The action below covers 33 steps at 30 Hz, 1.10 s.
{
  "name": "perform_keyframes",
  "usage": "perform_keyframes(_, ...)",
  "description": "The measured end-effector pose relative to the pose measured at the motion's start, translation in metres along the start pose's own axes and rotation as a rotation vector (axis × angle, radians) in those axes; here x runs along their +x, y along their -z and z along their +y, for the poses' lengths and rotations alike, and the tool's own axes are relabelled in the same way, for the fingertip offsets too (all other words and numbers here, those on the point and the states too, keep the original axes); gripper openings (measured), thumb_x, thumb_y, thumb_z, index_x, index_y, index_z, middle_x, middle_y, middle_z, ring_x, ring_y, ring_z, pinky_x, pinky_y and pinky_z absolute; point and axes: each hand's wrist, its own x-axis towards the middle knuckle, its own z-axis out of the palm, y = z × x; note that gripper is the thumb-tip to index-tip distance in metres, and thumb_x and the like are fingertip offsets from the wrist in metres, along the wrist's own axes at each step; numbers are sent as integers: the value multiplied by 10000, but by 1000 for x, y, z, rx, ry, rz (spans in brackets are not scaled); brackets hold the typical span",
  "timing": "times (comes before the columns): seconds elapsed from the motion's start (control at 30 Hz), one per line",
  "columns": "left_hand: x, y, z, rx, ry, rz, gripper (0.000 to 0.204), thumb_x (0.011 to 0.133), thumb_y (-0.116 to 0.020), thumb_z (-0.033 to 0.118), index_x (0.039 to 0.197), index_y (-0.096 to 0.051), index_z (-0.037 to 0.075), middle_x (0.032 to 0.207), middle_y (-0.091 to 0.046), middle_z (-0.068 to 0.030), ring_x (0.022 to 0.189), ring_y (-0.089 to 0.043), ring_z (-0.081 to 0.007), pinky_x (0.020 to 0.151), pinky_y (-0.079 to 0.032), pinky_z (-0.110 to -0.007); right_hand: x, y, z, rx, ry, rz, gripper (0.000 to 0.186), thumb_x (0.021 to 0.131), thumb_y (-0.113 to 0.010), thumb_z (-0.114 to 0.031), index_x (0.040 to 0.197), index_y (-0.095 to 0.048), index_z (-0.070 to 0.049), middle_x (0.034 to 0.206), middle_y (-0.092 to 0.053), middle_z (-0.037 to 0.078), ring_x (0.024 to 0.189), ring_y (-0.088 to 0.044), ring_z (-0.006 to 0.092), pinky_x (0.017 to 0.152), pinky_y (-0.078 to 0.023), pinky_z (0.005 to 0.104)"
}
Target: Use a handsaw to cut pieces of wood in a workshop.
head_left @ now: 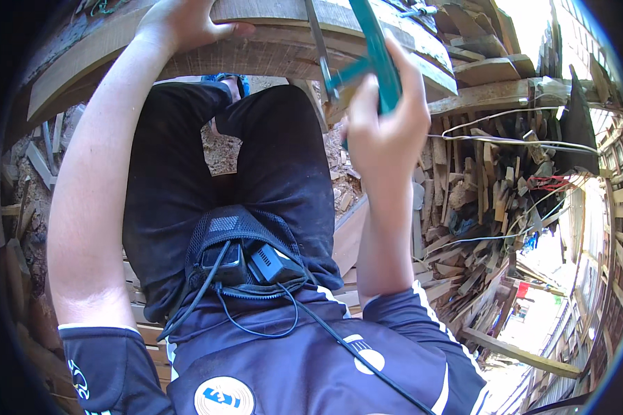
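My right hand [387, 117] is closed round the teal frame of a hacksaw [376, 41]. Its thin metal blade [318, 41] crosses the near edge of a wooden plank [270, 59]; how deep it sits in the wood I cannot tell. To the left, my left hand [180, 24] bears on the same plank, the thumb stretched along its near side. The other fingers are mostly cut off by the upper edge. The plank lies crosswise above my knees, over more timber.
A mesh pouch [208, 235] with black devices and cables lies on my lap. Heaped wood offcuts [491, 187] fill the right side, with a pale cable [512, 140] strung across them. A beam [522, 353] lies lower right. Sawdust and scraps cover the ground between my legs.
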Motion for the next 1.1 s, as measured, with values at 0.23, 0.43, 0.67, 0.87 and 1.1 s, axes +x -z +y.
perform_keyframes(0.23,2,1,-1,-16,-45,24,585,711,-809,465,1067,-679,19,1068,-693,-162,1040,-683,-330,941,-552,-402,-70,43,-17,80,-141,0,466,1002,-453,50,1467,-465,19,1186,-677,173,558,-577,46,480,-495,207)
perform_keyframes(0.43,5,-20,-11,33,-68,68,894,766,-772,653,1312,-620,-38,1240,-680,-216,1154,-662,-362,1015,-520,-424,25,-29,14,55,37,63,465,920,-560,7,1381,-554,-45,1017,-721,215,844,-723,295,757,-569,384)
perform_keyframes(0.67,3,-19,-10,80,19,27,978,717,-715,788,1315,-646,17,1264,-685,-193,1159,-676,-329,1022,-533,-441,-33,6,8,9,131,68,460,963,-515,31,1421,-533,-4,1185,-701,175,778,-694,150,701,-556,276)
perform_keyframes(0.87,5,-26,-22,142,-114,150,973,766,-747,701,1336,-602,-74,1236,-677,-234,1188,-650,-353,1081,-486,-416,-59,27,-4,100,-86,66,470,929,-559,60,1396,-541,13,1265,-681,228,1071,-731,298,907,-561,340)
perform_keyframes(1.1,7,-21,-13,84,2,59,1052,724,-729,769,1338,-603,-76,1292,-657,-247,1221,-637,-354,1087,-483,-428,-5,18,19,178,-92,2,458,963,-502,61,1405,-567,-42,699,-616,22,507,-571,55,457,-466,229)
